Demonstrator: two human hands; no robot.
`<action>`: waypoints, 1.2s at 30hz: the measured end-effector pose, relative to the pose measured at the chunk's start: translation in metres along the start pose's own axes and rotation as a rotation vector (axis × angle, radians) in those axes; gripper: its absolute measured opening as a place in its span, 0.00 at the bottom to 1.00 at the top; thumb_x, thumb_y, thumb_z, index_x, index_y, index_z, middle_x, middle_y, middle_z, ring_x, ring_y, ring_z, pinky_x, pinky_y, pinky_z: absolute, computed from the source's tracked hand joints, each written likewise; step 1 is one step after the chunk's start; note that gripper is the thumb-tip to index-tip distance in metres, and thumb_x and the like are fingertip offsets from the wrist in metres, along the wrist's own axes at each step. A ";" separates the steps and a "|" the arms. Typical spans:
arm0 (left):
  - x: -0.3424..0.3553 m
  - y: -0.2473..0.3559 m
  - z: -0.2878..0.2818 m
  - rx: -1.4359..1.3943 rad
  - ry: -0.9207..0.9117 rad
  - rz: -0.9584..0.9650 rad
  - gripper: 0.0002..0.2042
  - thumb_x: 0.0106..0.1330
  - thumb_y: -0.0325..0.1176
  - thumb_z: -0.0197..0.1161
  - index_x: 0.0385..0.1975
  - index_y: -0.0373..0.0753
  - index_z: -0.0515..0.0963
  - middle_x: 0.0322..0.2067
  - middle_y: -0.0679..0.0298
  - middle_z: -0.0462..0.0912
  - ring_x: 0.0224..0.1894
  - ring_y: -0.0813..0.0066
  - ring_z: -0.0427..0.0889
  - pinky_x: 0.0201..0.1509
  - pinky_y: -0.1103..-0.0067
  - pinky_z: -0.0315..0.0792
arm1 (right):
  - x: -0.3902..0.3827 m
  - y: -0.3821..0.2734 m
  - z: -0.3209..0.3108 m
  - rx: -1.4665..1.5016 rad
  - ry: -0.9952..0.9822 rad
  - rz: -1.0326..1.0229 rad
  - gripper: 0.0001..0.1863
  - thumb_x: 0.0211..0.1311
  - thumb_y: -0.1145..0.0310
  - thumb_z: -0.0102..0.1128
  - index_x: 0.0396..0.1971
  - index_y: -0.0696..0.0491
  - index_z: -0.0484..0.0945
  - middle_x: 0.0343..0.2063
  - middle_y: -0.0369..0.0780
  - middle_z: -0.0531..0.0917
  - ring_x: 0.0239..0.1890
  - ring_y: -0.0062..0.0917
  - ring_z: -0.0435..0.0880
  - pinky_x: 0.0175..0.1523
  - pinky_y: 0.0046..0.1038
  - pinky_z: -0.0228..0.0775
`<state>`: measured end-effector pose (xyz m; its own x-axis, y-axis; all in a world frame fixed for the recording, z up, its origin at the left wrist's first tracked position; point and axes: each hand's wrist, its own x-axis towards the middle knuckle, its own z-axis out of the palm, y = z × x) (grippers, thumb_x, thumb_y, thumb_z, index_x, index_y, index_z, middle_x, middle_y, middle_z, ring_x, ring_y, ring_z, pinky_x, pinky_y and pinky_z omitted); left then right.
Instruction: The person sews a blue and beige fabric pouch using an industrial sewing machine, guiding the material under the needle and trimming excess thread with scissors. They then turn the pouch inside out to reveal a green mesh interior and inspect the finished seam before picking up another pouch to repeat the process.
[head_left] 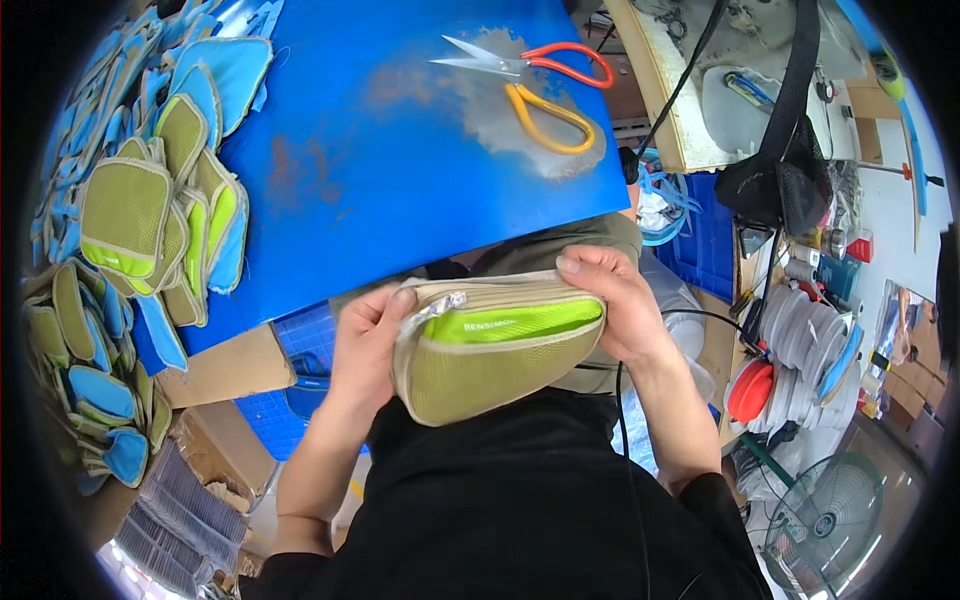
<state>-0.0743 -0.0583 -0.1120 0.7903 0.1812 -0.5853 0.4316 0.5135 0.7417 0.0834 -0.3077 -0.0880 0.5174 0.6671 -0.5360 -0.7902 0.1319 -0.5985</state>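
Note:
Between my two hands, over my lap, I hold a small olive-and-lime zippered pouch [490,375] with pale edging. My left hand [370,340] grips its left end, thumb on top near a silvery piece at the corner. My right hand [612,300] pinches the upper right corner, with the thumb on the top edge. The pouch's lime front pocket faces up, and its top seam is stretched between the hands. Beyond it, on the blue table [340,190], lie scissors [525,75] with one red and one yellow handle, blades apart and pointing left.
Olive, lime and blue pouch pieces [130,205] are heaped on the table's left side, with more below. A cardboard box [235,368] stands under the table edge. To the right are a cream machine table [690,130], white spools [800,330] and a fan [825,523]. A black cable hangs beside my right arm.

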 end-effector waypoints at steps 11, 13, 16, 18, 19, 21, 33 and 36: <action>-0.018 0.045 0.030 -0.590 -0.405 -0.366 0.22 0.83 0.43 0.54 0.65 0.31 0.74 0.58 0.58 0.83 0.58 0.74 0.83 0.64 0.75 0.76 | 0.008 0.013 -0.024 0.073 0.412 -0.185 0.04 0.68 0.72 0.61 0.31 0.52 0.79 0.30 0.33 0.81 0.36 0.19 0.82 0.44 0.24 0.73; -0.016 0.050 0.038 -0.611 -0.413 -0.367 0.22 0.83 0.44 0.54 0.64 0.33 0.75 0.57 0.59 0.84 0.57 0.75 0.84 0.63 0.75 0.76 | 0.012 0.013 -0.032 0.101 0.437 -0.155 0.03 0.68 0.72 0.60 0.33 0.52 0.78 0.32 0.34 0.82 0.38 0.22 0.83 0.47 0.26 0.75; -0.014 0.049 0.043 -0.631 -0.431 -0.340 0.23 0.83 0.44 0.53 0.65 0.31 0.74 0.58 0.57 0.83 0.58 0.73 0.84 0.64 0.74 0.76 | 0.019 0.018 -0.036 0.136 0.518 -0.132 0.02 0.69 0.72 0.59 0.35 0.53 0.77 0.35 0.37 0.82 0.40 0.25 0.84 0.50 0.29 0.77; -0.012 0.048 0.042 -0.653 -0.434 -0.335 0.23 0.82 0.43 0.54 0.65 0.31 0.74 0.59 0.55 0.83 0.58 0.72 0.84 0.64 0.73 0.77 | 0.019 0.023 -0.045 0.158 0.409 -0.130 0.03 0.69 0.71 0.58 0.37 0.53 0.77 0.37 0.38 0.83 0.42 0.28 0.84 0.53 0.31 0.78; -0.012 0.049 0.041 -0.670 -0.431 -0.344 0.23 0.81 0.43 0.56 0.64 0.31 0.74 0.58 0.55 0.84 0.57 0.72 0.85 0.63 0.74 0.77 | 0.020 0.025 -0.047 0.162 0.389 -0.145 0.04 0.69 0.71 0.58 0.38 0.54 0.78 0.39 0.40 0.84 0.44 0.29 0.85 0.54 0.31 0.78; -0.010 0.050 0.037 -0.637 -0.433 -0.329 0.21 0.79 0.40 0.60 0.62 0.32 0.76 0.56 0.57 0.85 0.55 0.75 0.85 0.61 0.75 0.78 | 0.020 0.026 -0.058 0.158 0.327 -0.086 0.14 0.71 0.67 0.57 0.52 0.56 0.76 0.49 0.44 0.84 0.51 0.35 0.84 0.61 0.37 0.75; 0.002 0.075 -0.021 0.580 0.304 0.493 0.13 0.60 0.23 0.76 0.24 0.39 0.74 0.22 0.74 0.77 0.26 0.91 0.72 0.26 0.86 0.65 | -0.015 -0.016 0.015 -0.731 0.138 -0.377 0.16 0.57 0.73 0.77 0.29 0.52 0.73 0.23 0.29 0.76 0.28 0.15 0.71 0.35 0.21 0.62; 0.003 0.079 -0.013 0.811 0.405 0.777 0.17 0.56 0.22 0.74 0.21 0.38 0.67 0.17 0.67 0.68 0.22 0.82 0.67 0.23 0.77 0.62 | 0.020 -0.012 0.007 -1.196 0.497 -0.726 0.15 0.59 0.74 0.76 0.29 0.53 0.73 0.22 0.29 0.73 0.27 0.15 0.68 0.36 0.21 0.63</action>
<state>-0.0439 -0.0061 -0.0595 0.8298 0.5350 0.1587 0.1627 -0.5040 0.8482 0.1012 -0.2906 -0.0875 0.9224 0.3753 0.0910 0.2883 -0.5126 -0.8088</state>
